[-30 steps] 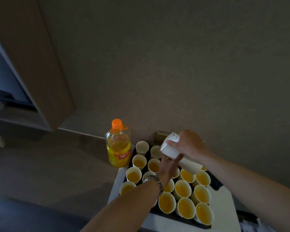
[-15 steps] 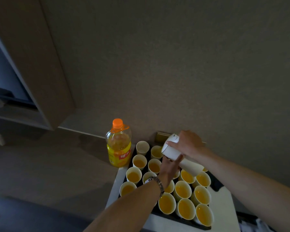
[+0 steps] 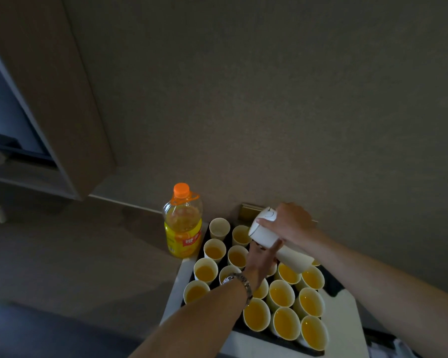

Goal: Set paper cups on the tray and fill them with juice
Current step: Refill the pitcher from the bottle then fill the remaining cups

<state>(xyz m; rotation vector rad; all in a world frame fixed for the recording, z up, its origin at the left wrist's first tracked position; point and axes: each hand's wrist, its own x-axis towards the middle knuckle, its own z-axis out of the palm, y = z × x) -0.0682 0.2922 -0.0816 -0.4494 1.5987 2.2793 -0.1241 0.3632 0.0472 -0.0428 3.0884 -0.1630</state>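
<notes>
Behind left hand (image 3: 260,259), cups hidden, right hand (image 3: 290,224) (firm grip) holding cup stack (image 3: 282,244)

One head-worn view looks forward and steeply down from above the person's forearms. It faces the wall (image 3: 295,99), which fills most of the frame. The tray (image 3: 331,285) of cups sits low and close, right of centre, with the bottle (image 3: 183,223) just left of the tray.

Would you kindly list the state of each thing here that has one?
Juice bottle: upright, capped, partly full.
Stack of paper cups: tilted, gripped by right hand.
Left hand: touching the stack from below.
Far-left cup: empty.
Other cups on tray: hold juice.
</notes>
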